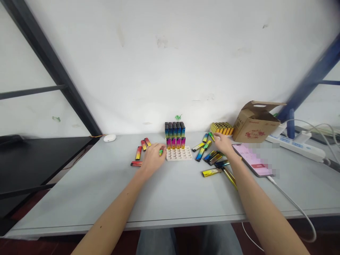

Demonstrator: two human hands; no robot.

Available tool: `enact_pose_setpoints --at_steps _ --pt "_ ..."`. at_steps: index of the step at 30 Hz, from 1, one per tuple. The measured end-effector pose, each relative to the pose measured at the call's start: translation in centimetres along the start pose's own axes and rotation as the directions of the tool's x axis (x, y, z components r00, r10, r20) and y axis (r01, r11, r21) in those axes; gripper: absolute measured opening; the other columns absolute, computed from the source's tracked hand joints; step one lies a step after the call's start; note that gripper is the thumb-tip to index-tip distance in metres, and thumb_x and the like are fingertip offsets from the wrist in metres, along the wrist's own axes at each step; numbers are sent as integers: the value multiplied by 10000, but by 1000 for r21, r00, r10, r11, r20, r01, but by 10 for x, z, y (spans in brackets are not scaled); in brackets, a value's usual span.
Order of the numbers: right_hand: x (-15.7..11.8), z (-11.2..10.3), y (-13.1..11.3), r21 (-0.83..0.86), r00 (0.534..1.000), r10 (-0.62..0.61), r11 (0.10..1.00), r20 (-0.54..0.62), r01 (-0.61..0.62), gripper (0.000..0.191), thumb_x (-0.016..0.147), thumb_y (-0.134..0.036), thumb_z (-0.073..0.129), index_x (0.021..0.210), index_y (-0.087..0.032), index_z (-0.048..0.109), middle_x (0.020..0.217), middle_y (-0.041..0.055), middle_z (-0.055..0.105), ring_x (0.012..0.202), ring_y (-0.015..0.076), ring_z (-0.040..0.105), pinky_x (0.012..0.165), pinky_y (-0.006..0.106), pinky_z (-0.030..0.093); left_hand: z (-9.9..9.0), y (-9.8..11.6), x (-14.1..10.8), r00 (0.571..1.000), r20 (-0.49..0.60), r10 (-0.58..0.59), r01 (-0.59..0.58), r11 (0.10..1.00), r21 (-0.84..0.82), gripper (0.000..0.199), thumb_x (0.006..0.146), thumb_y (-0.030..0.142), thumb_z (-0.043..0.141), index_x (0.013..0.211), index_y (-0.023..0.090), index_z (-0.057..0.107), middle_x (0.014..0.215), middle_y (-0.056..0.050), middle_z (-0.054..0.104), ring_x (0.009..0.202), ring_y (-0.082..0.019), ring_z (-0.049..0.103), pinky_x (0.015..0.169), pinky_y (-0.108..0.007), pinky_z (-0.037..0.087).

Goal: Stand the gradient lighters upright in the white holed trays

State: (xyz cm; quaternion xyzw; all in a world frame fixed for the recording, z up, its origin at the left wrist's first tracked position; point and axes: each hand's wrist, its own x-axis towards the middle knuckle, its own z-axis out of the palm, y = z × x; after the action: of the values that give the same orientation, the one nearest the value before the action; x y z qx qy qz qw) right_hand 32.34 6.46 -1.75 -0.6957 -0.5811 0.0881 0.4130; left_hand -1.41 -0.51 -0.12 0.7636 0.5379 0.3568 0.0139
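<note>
My left hand point(154, 157) is closed around a green-ended lighter point(160, 152), beside the left edge of a white tray with round holes point(179, 154). Upright purple lighters point(175, 143) stand in a row at the tray's back. Behind them is a block of blue, black-topped lighters point(174, 130). My right hand point(222, 141) pinches a bright green lighter point(211, 135) above the loose pile on the right. Blue, yellow and brown lighters point(209, 156) lie scattered below that hand. Several red and yellow lighters point(138, 153) rest by my left hand.
Gold lighters point(222, 128) stand packed together by the wall, next to an opened cardboard box point(256, 122). A phone point(252, 160) with a white cable lies right of my right forearm. Behind it is a power strip point(297, 147). A white earbud case point(109, 138) sits at the back left.
</note>
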Motion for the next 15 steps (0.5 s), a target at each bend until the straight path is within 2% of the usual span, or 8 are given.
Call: enact_pose_setpoints --at_steps 1,3,6,8,10,13,15 --pt "-4 3 -2 -113 994 -40 992 99 51 348 853 -307 444 1086 -149 648 1171 147 653 1155 283 564 1013 427 390 0 0 0 1000 -1 2 -2 1000 -2 177 860 210 474 889 199 648 900 -43 695 866 -212 618 801 -352 470" --pt "-10 5 -9 -285 968 -42 952 246 114 368 913 -343 377 1123 -162 620 1216 151 626 1195 292 532 1037 470 344 0 0 0 1000 -3 8 -8 1000 -8 175 860 206 474 883 198 647 892 -44 693 856 -210 621 799 -353 473" --pt "-18 1 -22 -410 947 5 902 320 133 400 952 -365 302 1121 -165 605 1146 156 653 1144 295 564 1030 498 320 -1 0 1 1000 -7 13 -13 1000 -12 171 858 200 476 880 199 646 885 -47 690 848 -208 624 798 -352 475" --pt "-20 -5 -30 -437 959 28 894 283 103 403 947 -371 319 1121 -156 612 1076 162 676 1074 293 604 1005 468 346 0 0 1 1000 -11 14 -15 1000 -10 169 856 196 479 880 200 646 880 -47 690 848 -207 625 798 -350 475" --pt "-21 -11 -33 -438 984 44 898 174 37 380 926 -346 366 1125 -155 628 1059 163 683 1033 293 623 957 428 391 0 0 1 1000 -14 17 -17 1000 -8 171 855 194 478 881 200 647 880 -44 691 852 -206 624 803 -350 472" --pt "-19 -18 -26 -414 995 81 905 -51 -95 368 874 -253 430 1166 -147 628 1114 170 663 1037 305 619 902 410 429 1 -1 1 1000 -22 15 -15 1000 -2 173 855 200 477 882 200 648 880 -42 692 852 -208 620 810 -356 466" --pt "-17 -21 -16 -392 985 128 905 -112 -162 394 830 -197 477 1192 -133 618 1163 182 639 1056 312 611 886 405 442 1 -1 1 1000 -22 14 -14 1000 0 175 857 206 475 880 198 648 878 -43 691 849 -209 618 808 -358 464"
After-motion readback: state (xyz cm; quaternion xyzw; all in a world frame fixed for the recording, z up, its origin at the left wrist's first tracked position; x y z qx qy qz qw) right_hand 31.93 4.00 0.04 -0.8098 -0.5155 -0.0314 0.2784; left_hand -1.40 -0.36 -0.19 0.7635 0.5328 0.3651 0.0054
